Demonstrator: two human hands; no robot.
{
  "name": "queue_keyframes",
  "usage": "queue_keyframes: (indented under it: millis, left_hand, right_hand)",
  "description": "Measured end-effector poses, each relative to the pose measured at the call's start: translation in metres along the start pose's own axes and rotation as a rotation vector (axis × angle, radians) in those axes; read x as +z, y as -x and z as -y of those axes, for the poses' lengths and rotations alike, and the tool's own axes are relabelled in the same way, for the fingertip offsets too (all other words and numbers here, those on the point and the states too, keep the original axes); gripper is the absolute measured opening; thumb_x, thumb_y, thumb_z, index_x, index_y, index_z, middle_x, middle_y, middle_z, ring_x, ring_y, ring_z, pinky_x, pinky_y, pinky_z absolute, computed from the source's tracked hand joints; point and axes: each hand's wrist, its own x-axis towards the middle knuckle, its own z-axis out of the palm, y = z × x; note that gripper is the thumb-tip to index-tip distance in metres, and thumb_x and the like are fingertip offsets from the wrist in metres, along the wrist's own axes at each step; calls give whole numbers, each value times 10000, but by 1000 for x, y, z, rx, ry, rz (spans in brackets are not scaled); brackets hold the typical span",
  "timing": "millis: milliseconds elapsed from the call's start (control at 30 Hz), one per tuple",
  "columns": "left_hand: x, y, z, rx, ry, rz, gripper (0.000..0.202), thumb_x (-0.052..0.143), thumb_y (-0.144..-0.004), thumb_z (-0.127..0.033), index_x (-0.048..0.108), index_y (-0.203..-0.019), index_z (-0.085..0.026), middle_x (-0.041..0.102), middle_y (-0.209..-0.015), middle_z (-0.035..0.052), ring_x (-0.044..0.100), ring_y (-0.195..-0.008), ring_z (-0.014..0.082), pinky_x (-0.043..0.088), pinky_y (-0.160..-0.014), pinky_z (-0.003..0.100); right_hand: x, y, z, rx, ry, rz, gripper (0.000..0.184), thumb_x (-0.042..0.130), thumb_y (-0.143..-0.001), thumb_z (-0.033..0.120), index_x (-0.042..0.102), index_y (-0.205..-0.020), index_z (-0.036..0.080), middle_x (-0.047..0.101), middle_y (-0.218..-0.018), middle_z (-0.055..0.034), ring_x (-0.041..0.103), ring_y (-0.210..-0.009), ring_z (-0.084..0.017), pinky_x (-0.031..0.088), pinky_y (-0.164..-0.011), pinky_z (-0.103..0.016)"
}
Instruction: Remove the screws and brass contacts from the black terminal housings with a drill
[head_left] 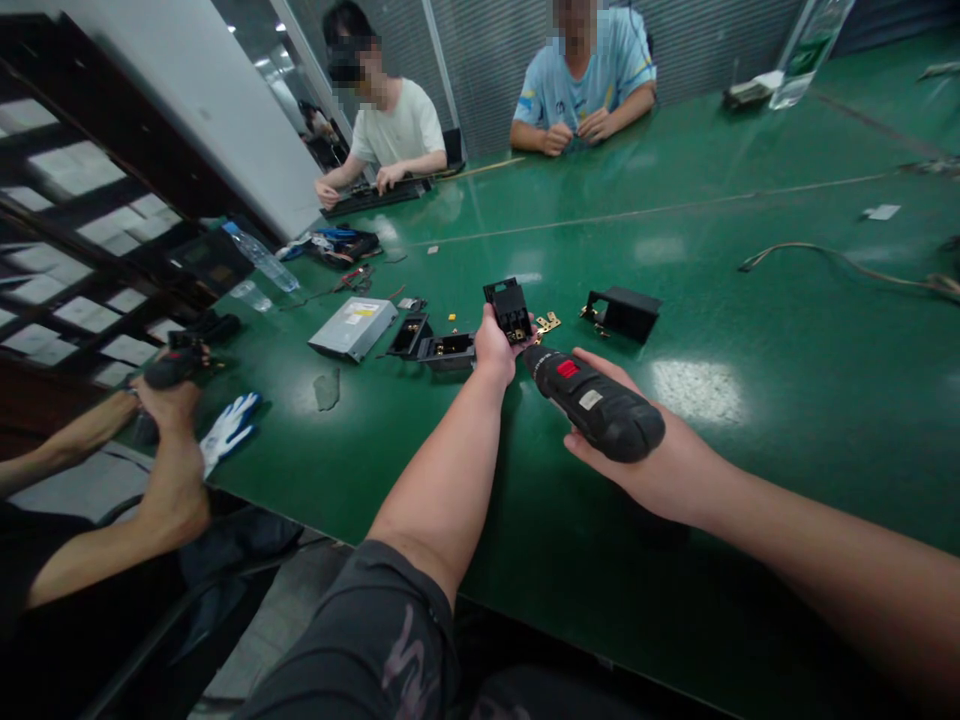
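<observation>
1. Worktop (420, 440), one, green, glossy. Lies beneath the fingers of both hands and stretches well beyond them.
2. Co-workers, two, seated across the worktop, well beyond the fingers: a person in a pale top (397, 125) ahead and to the left, a person in a light blue top (585, 90) ahead and slightly to the right.
3. Co-worker's arm (172, 470), well to the left of the left fingers; a black and red tool (174, 368) in that person's hands.
4. Power drill (596, 400), one, black, red patch and pale label on top. Clamped in the fingers of the right hand (664, 475), nose aimed at the left fingers; cannot tell whether its tip touches anything.
5. Disc drive (354, 328), one, silver, flat, labelled. On the worktop, left of the left fingers.
6. Glove (229, 430), white and blue. Farther left of the left fingers, near the worktop's edge.
7. Black housing (511, 305), one, open-fronted. Gripped in the closed fingers of the left hand (496, 348), just ahead of the drill's nose.
8. Loose housings, three, black: two (450, 348) near the left fingers on their left, one (626, 313) to their right, ahead of the right fingers.
9. Brass-coloured pieces (550, 322), clustered just right of the left fingers.
10. Yellow bit (452, 317), small, left of the left fingers.
</observation>
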Motion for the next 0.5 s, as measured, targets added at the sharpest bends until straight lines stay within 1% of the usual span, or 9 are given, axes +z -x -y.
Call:
queue_keyframes:
  millis: [133,300,500]
  left_hand:
    - [1,1,0,-4,4,-6,687,368,-1204,-623,800,-1411,-130,829,-835,86,750,-639,196,633,-718,333]
    - [1,2,-1,-4,5,-11,677,379,-1202,-626,791,-1419,-134,827,-826,84,755,-637,197,635,-722,332]
    - [1,1,-2,17,-32,-11,700,377,-1207,-636,818,-1363,-116,836,-860,100,768,-663,204,623,-752,342]
  right_hand:
    - [1,0,-3,-5,-1,-5,1053,755,-962,473,271,-1878,284,887,-1202,-119,864,-1022,-393,656,-1018,-620]
    - [1,0,-3,-3,-7,-15,1052,767,-959,469,286,-1876,288,884,-1252,-135,870,-1042,-397,664,-992,-602]
    - [-1,0,2,-5,-13,-5,1056,772,-944,456,307,-1871,258,892,-1247,-143,868,-985,-383,663,-961,-576]
